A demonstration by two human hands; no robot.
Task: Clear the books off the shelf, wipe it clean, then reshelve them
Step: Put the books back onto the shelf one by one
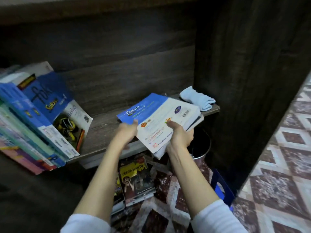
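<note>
A thick blue-and-white "fokus" book (159,113), with another book under it, is held flat over the right part of the dark wooden shelf (104,125). My left hand (127,132) grips its left edge, thumb on the cover. My right hand (180,135) grips its near right edge, thumb on top and fingers underneath. A row of several books (42,118) leans on the left end of the shelf. A light blue cloth (196,98) lies crumpled at the shelf's right end, behind the held book.
A stack of books (136,177) lies on the patterned floor below the shelf. A metal bin (202,145) stands under the shelf's right end, beside a blue object (220,185). A dark wooden side panel (244,81) closes the right.
</note>
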